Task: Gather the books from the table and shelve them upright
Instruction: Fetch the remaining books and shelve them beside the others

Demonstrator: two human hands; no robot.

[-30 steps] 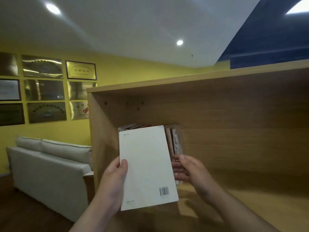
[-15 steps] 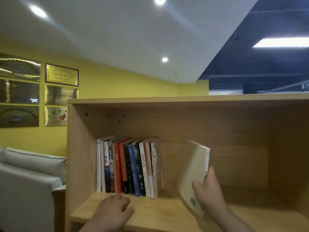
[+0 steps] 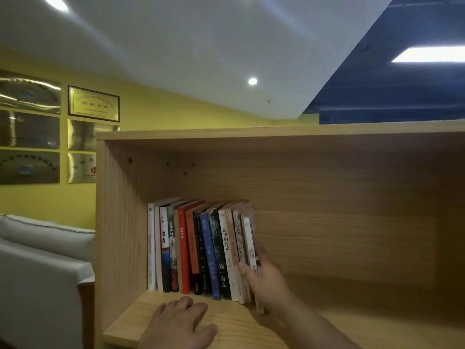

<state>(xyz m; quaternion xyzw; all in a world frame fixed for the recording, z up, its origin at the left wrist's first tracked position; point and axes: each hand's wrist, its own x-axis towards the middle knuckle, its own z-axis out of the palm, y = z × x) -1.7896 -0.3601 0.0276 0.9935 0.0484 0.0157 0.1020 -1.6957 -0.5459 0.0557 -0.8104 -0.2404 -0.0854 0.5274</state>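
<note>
Setting: an office or company lounge, indoors. Evidence: framed gold plaques hung in a grid on a yellow wall, a pale sofa below them, and beside it a light wooden bookcase holding a row of upright books. Overhead, a white ceiling with round recessed lights meets a dark blue ceiling carrying a rectangular panel light.

Yellow wall, red book, white book
</note>
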